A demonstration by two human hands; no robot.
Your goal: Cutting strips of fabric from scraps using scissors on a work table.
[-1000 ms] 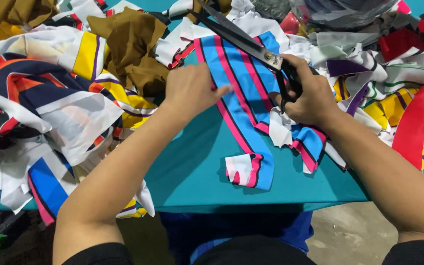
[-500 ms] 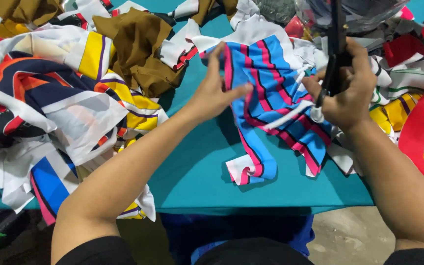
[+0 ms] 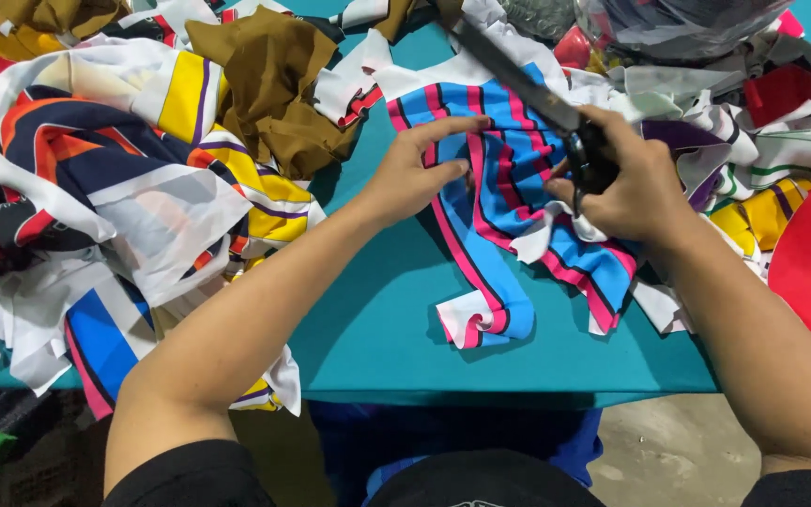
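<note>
From the camera on my head, I look down on a teal table [image 3: 387, 329] heaped with fabric scraps. My left hand [image 3: 415, 174] lies flat on a blue cloth with pink, black and white stripes [image 3: 509, 202], fingers spread wide and pressing it down near its left edge. The cloth sits in the middle of the table, its lower end curling toward the front edge. My right hand [image 3: 626, 183] is wrapped around the black handles of a large pair of scissors [image 3: 542, 94], and it rests on the right side of the same striped cloth. The blades slant up and to the left over the cloth's top edge; whether they are parted I cannot tell. To my left lies a pile of white, navy, orange and yellow fabric [image 3: 114, 178], with a brown piece [image 3: 279, 84] behind it. A red scrap [image 3: 804, 249] lies just beside my right forearm.
</note>
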